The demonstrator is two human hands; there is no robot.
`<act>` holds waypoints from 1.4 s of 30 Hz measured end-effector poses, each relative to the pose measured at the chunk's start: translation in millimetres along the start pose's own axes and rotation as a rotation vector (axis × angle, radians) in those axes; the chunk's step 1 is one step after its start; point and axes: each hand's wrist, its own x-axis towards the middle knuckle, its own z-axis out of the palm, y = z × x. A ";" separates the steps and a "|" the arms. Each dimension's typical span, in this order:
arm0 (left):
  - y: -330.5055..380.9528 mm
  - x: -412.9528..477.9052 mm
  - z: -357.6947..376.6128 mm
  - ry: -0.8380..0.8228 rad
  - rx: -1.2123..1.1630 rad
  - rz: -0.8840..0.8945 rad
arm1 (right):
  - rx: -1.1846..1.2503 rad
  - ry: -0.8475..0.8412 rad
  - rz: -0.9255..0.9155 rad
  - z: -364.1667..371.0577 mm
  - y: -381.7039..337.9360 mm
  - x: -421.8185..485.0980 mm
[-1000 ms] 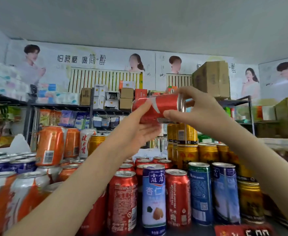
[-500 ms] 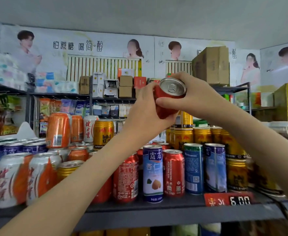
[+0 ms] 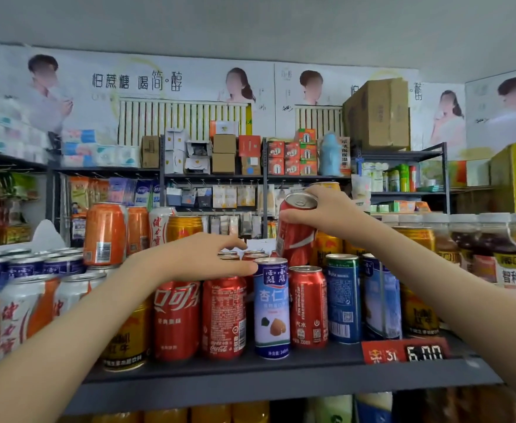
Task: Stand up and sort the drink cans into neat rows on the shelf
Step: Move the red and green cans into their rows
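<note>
Red can [image 3: 296, 236] near upright, top tilted twd camera, in right hand [image 3: 327, 210].

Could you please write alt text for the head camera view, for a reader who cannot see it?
The right hand grips a tilted red cola can above rows of upright cans on a dark shelf. The left hand, fingers spread, reaches over their tops.

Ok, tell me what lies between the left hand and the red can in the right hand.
In the head view, the lids of standing red cans fill the gap; the blue-and-white can stands just below it.
</note>
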 end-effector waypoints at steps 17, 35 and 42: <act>-14.2 19.8 17.9 -0.205 0.012 0.070 | -0.196 -0.287 0.080 20.6 15.1 31.8; -21.7 33.1 15.3 -0.348 0.216 0.001 | -0.136 -0.716 0.356 34.6 25.4 54.8; -20.9 34.1 20.4 -0.306 0.227 0.008 | -0.096 -0.817 0.429 33.6 23.0 58.8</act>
